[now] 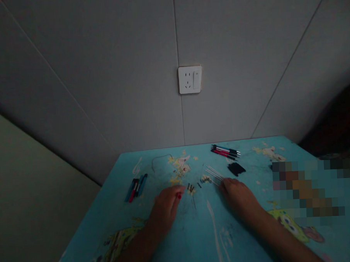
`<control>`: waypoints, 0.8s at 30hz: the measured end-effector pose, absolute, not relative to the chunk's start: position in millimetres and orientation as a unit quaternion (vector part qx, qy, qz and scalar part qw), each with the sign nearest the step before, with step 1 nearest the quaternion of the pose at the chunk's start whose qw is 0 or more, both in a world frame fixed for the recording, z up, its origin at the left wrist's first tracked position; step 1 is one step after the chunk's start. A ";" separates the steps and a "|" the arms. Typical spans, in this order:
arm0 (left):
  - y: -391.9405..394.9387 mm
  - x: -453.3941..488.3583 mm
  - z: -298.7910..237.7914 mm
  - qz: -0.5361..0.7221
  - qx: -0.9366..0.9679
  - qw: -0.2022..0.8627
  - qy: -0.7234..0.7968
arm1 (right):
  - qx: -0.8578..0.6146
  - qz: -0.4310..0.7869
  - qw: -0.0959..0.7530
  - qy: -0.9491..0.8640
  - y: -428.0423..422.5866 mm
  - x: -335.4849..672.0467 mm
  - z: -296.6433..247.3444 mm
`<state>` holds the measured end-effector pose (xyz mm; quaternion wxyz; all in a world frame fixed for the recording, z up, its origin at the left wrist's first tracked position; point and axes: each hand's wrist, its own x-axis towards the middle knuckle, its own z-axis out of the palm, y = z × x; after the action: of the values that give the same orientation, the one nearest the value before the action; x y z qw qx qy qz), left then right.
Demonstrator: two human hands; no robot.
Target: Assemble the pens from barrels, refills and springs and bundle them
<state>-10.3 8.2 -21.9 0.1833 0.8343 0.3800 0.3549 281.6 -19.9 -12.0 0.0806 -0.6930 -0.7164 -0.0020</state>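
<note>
My left hand [166, 204] is closed around a red pen barrel [179, 195], whose round end pokes out by the thumb. Most of the barrel is hidden by the fingers. My right hand [238, 192] rests low on the table with its fingers pressed together at the near ends of several thin white pen refills [214, 171]; the fingertips are partly hidden. Between my hands lie small dark pen pieces [190, 187] and a little pile of tiny light-coloured parts [205, 178], perhaps springs or tips.
Blue, red and dark pen barrels [136, 188] lie at the left. A row of assembled-looking pens [225, 152] sits at the back, near a black patch [236, 169]. The printed blue tabletop [185, 238] meets a grey wall with a white socket [190, 80]. A blurred area covers the right.
</note>
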 end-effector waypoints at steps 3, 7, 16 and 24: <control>9.3 -9.3 -19.1 0.330 0.841 0.168 0.394 | -0.689 -0.013 0.110 -0.717 -19.0 286.9 -14.2; 10.6 -9.5 -14.8 0.326 0.840 0.158 0.403 | -0.625 0.052 0.245 -0.740 -18.9 290.7 -4.8; 5.4 -7.9 -6.3 0.314 0.841 0.160 0.411 | -0.439 0.113 0.367 -0.812 -37.0 264.1 13.1; 2.7 -6.0 -8.8 0.275 0.855 0.142 0.417 | -0.445 0.120 0.356 -0.813 -34.0 268.3 10.1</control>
<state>-6.0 2.7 -8.8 0.1418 0.8548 0.4165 0.2751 268.3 -34.0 10.1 0.3559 -0.4450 -0.8129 0.1203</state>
